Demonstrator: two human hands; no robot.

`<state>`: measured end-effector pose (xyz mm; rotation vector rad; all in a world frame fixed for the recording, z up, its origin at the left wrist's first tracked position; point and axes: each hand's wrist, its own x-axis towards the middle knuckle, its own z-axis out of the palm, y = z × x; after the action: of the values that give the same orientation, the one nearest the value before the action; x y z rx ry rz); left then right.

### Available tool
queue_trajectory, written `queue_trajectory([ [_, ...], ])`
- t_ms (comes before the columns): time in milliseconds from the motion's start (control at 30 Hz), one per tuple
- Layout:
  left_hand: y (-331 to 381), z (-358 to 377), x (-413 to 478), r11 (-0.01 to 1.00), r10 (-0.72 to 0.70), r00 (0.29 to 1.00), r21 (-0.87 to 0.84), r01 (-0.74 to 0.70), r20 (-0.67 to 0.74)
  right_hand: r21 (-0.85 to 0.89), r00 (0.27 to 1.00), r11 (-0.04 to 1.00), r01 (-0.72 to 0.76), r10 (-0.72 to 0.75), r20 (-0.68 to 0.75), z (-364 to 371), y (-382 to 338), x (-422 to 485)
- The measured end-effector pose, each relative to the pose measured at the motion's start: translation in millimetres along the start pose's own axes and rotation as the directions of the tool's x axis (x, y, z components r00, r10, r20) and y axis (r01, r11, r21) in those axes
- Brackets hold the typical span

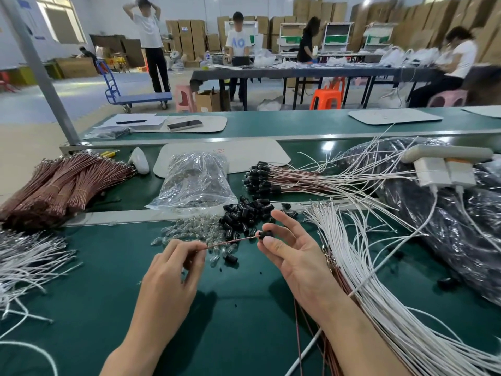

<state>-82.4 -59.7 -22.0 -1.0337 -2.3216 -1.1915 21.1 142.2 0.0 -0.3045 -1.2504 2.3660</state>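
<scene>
Sticking out from the left hand (173,270), 1 red wire (230,242) is pinched there. At its tip, a black cap (266,234) is pinched by the right hand (295,261).

Over the green counter (113,294), the left hand (170,278) pinches a thin red wire (230,242) between its fingers (196,251), while the right hand (295,259) holds a small black cap (265,234) at the wire's other end. Loose black caps (245,213) and clear bulbs (195,232) lie just behind.
</scene>
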Motion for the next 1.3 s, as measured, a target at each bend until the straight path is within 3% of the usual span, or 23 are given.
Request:
queue_trajectory([
  [167, -1.9, 0.9, -1.5, 1.000, -0.001, 1.000, -0.015, 0.001, 0.003, -0.147, 0.999, 0.988, 0.049, -0.048, 0.010, 0.2, 1.4, -2.7],
  [533, -3.5, 0.7, -3.4, 0.999, 0.009, 0.999, -0.044, -0.008, 0.033, -0.221, 0.996, 0.972, 0.082, -0.071, 0.054, 3.0, 1.1, -5.2],
  [1033, 6.6, 2.6, -5.0, 0.997, 0.072, 0.996, 0.006, -0.073, 0.056, -0.155, 0.995, 0.985, 0.078, -0.068, 0.067, 4.8, -1.2, -5.9],
  [1300, 7.7, 6.5, -6.5, 0.992, 0.056, 0.998, -0.113, -0.056, -0.009, -0.116, 0.997, 0.991, 0.072, -0.068, 0.037, 5.5, 0.5, -5.8],
])
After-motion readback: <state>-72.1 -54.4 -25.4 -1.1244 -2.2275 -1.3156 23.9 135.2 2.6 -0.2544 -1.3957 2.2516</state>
